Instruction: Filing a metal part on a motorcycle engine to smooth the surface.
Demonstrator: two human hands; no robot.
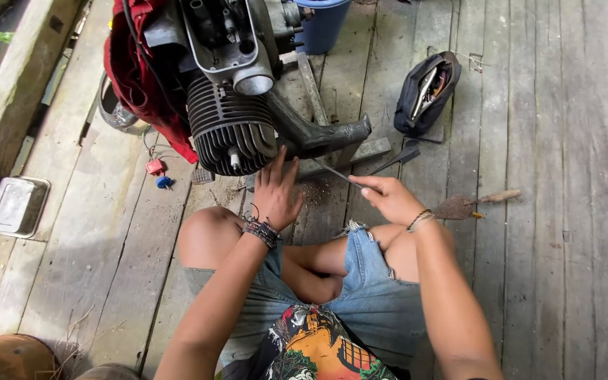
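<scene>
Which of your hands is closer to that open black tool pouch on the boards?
Right. The right hand, pinching a thin metal rod, sits below-left of the tool pouch; the left hand rests against the finned engine cylinder, farther left.

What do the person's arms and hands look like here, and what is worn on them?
Both arms are bare, with no sleeves or gloves. The left hand has a stack of dark braided and beaded bracelets at the wrist. The right hand has one thin beaded bracelet.
</scene>
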